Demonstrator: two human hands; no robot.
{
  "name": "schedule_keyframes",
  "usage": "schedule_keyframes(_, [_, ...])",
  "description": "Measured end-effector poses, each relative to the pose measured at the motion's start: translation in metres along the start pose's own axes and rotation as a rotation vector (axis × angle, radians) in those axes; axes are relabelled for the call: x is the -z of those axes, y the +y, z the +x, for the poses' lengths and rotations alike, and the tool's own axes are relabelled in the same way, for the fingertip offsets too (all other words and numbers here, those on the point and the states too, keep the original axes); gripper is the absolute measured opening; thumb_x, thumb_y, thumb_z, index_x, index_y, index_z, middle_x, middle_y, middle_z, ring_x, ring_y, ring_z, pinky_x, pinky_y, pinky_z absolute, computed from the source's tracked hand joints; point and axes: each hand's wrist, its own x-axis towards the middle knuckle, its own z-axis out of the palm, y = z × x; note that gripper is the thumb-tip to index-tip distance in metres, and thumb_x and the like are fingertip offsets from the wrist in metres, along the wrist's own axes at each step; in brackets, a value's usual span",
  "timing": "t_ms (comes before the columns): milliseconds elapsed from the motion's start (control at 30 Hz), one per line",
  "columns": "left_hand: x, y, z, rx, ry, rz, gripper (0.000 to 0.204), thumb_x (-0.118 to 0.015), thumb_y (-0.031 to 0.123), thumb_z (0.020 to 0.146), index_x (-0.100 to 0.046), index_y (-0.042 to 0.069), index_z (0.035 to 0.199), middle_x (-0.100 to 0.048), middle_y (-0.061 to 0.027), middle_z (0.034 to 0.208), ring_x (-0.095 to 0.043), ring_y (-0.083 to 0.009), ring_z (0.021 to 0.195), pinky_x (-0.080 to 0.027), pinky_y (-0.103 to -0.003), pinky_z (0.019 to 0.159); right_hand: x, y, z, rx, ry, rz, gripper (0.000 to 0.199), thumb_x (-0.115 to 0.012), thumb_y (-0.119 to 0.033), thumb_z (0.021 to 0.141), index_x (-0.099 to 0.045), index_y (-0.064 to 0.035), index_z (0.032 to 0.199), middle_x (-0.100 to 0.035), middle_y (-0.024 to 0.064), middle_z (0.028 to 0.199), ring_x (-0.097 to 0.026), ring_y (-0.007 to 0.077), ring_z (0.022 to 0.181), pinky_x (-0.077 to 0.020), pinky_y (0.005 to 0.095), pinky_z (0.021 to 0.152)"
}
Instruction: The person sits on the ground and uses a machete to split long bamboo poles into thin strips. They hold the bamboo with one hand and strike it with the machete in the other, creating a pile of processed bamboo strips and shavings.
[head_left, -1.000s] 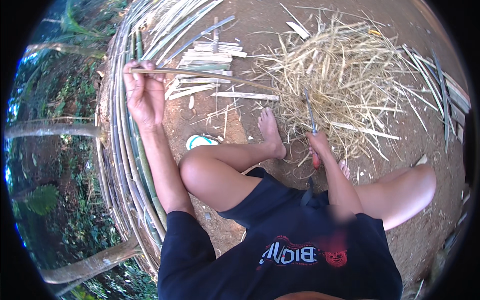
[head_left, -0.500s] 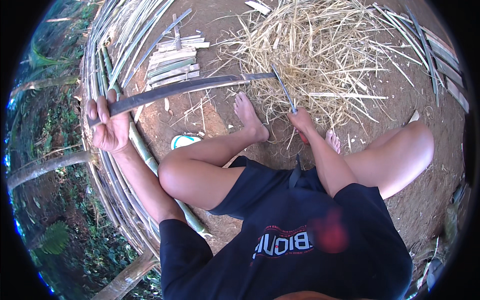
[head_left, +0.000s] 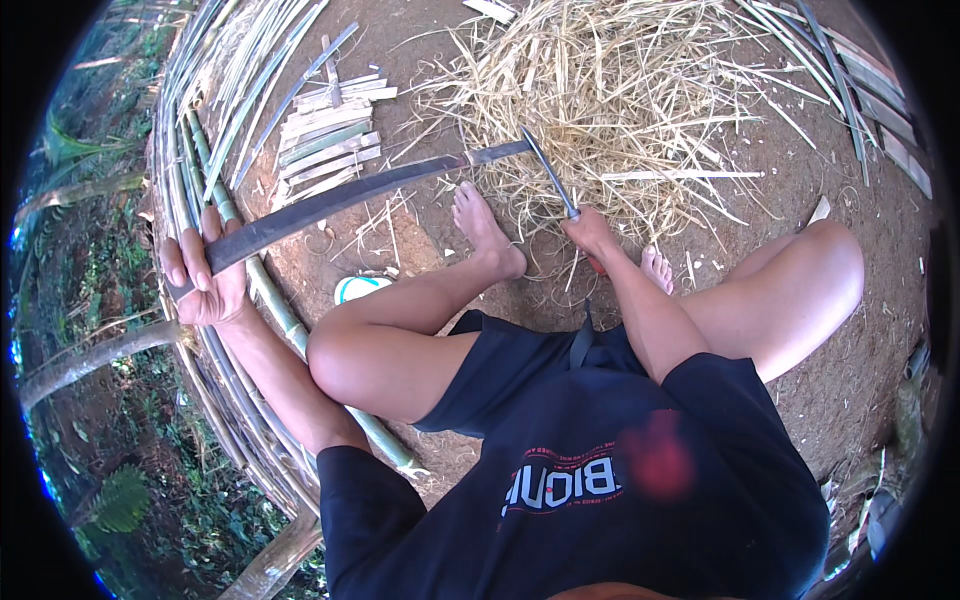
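A long dark bamboo strip slants from the left across to the middle, bowed slightly. Its near left end is in my left hand, thumb underneath and fingers curled over the top. A narrow-bladed knife is in my right hand, fist wrapped round its handle; a bit of red handle shows below the fist. The blade crosses the strip's far end and seems to touch it, with the blade tip pointing away from me. Straw-like shavings lie heaped under and beyond the blade.
Short split slats lie stacked at the far left. Long bamboo poles run along the left side, with greenery beyond. More strips lie at the far right. A white sandal is beside my left shin; my bare feet flank the knife.
The whole view has shifted a little. My left hand has come slightly nearer with its end of the strip. The knife still crosses the far end.
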Motion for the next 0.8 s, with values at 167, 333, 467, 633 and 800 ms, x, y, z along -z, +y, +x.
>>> schedule_keyframes(167, [0.007, -0.002, 0.000, -0.074, 0.188, -0.026, 0.028, -0.072, 0.014, 0.086, -0.056, 0.013, 0.109, -0.055, -0.0039, 0.096, -0.043, -0.0225, 0.098, -0.037, -0.043, 0.092, 0.005, -0.023, -0.009, -0.157, -0.113, 0.142, 0.030, -0.060, -0.030, 0.080, -0.065, -0.0013, 0.088, -0.068, 0.0185, 0.081, -0.068, 0.0316, 0.077, -0.0511, 0.0411, 0.076])
schedule_keyframes(333, [0.005, 0.000, 0.008, -0.132, 0.308, 0.159, 0.028, -0.065, 0.018, 0.091, -0.055, 0.006, 0.116, -0.058, -0.0099, 0.105, -0.048, -0.0244, 0.105, -0.039, -0.043, 0.101, 0.008, -0.070, -0.035, 0.033, -0.015, 0.148, 0.033, -0.062, -0.030, 0.082, -0.064, 0.0021, 0.090, -0.067, 0.0166, 0.073, -0.067, 0.0287, 0.068, -0.0513, 0.0409, 0.066])
schedule_keyframes(467, [0.001, 0.003, 0.009, -0.217, 0.376, 0.472, 0.030, -0.059, 0.020, 0.095, -0.054, 0.000, 0.118, -0.060, -0.0202, 0.117, -0.055, -0.0352, 0.116, -0.043, -0.051, 0.103, 0.018, -0.125, -0.082, 0.322, -0.004, 0.133, 0.035, -0.062, -0.030, 0.086, -0.063, 0.0026, 0.097, -0.061, 0.0105, 0.065, -0.059, 0.0209, 0.056, -0.0487, 0.0363, 0.055])
schedule_keyframes(633, [-0.023, -0.006, 0.015, -0.253, 0.390, 0.631, 0.025, -0.052, 0.020, 0.099, -0.052, -0.001, 0.113, -0.063, -0.0280, 0.113, -0.063, -0.0419, 0.105, -0.056, -0.051, 0.092, 0.019, -0.151, -0.109, 0.602, 0.005, 0.180, 0.031, -0.066, -0.032, 0.085, -0.060, -0.0019, 0.084, -0.054, 0.0096, 0.057, -0.053, 0.0214, 0.049, -0.0419, 0.0374, 0.050])
schedule_keyframes(800, [-0.046, -0.011, 0.019, -0.315, 0.374, 0.736, 0.022, -0.050, 0.020, 0.100, -0.050, 0.000, 0.109, -0.065, -0.0275, 0.106, -0.066, -0.0399, 0.099, -0.060, -0.047, 0.085, 0.023, -0.157, -0.107, 0.581, 0.018, 0.220, 0.029, -0.061, -0.031, 0.089, -0.065, -0.0022, 0.095, -0.055, 0.0108, 0.055, -0.058, 0.0260, 0.048, -0.0470, 0.0404, 0.052])
